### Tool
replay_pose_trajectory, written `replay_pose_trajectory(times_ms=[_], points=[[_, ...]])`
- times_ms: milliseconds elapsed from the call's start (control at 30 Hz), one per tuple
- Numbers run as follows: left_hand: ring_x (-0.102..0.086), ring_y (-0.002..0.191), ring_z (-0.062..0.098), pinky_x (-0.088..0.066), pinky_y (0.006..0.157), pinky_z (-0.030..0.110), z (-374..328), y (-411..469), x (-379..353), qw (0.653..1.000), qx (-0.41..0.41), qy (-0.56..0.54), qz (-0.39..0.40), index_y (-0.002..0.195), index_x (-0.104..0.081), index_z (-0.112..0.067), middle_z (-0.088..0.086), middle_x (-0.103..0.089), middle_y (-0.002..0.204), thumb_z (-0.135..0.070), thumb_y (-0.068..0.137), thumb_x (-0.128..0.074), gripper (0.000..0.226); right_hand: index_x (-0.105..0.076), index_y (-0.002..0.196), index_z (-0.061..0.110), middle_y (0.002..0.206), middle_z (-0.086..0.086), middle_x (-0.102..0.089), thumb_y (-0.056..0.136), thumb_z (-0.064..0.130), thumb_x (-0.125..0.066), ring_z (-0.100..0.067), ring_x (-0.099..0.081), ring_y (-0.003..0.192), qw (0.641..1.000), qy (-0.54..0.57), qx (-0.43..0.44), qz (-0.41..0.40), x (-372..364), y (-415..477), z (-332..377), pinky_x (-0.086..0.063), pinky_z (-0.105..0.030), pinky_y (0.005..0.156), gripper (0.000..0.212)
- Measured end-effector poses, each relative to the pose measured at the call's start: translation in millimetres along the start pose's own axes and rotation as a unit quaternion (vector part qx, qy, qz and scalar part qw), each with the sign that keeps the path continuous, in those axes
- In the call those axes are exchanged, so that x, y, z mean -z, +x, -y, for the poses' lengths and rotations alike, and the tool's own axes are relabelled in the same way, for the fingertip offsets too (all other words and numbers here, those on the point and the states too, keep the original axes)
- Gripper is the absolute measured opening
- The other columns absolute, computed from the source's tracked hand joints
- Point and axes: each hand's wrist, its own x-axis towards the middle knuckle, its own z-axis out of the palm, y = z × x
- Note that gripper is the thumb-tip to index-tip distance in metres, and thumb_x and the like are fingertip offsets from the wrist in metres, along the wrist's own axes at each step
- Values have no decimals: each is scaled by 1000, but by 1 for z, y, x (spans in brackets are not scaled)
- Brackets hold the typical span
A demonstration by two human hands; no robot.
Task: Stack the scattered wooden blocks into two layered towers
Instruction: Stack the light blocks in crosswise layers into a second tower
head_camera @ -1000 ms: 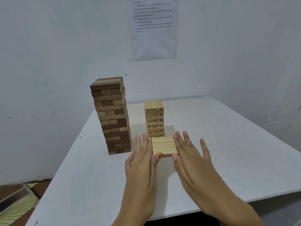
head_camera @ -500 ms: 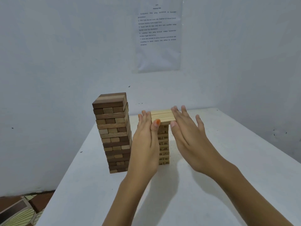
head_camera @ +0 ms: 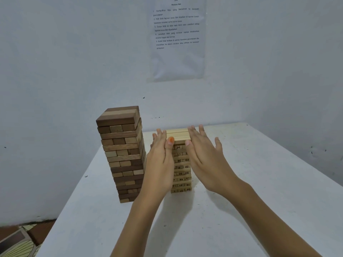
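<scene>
Two block towers stand on the white table (head_camera: 241,210). The taller one (head_camera: 122,154) mixes dark and light brown blocks and stands at the left. The shorter one (head_camera: 181,169) is pale wood with printed numbers. A layer of pale blocks (head_camera: 177,134) sits at the top of the pale tower. My left hand (head_camera: 161,160) presses its left side with straight fingers, thumb at the front. My right hand (head_camera: 202,154) presses its right side the same way. The hands hide part of the pale tower's sides.
The table stands in a corner between two white walls. A printed sheet in a plastic sleeve (head_camera: 177,34) hangs on the back wall. A patterned floor (head_camera: 16,243) shows past the table's left edge, at the lower left.
Both hands lifted the layer of pale blocks from the table in front of the pale tower and brought it onto the tower's top. The brown tower has not moved.
</scene>
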Motion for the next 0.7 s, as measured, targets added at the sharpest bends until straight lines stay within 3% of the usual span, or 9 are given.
replay_pose_trajectory(times_ms=[500,633,700], points=[[-5,144,0,-5,119,23,2,-2,-1,1000,14,-12,6,151,-18,-20,-10,-12,158,-37,102,-28,53,0,155,17,163,10,2,105,36,-15,-2,13,147,998,55,-17,-2,-6,-1,0,6,-40,121,56],[-13,143,-1,-11,118,23,4,-6,-4,998,27,-59,3,152,-18,-24,-14,-16,157,-49,98,-28,60,-4,155,21,162,11,-5,106,34,-20,-1,1,147,984,171,-34,-21,-5,-6,1,0,-24,119,54],[-20,141,-2,-16,112,20,4,-8,-5,993,45,-107,-9,150,-25,-28,-18,-25,154,-62,92,-26,68,-15,155,25,159,14,-17,106,33,-24,1,-12,145,955,283,-74,-43,-3,-8,3,-8,-16,112,50]])
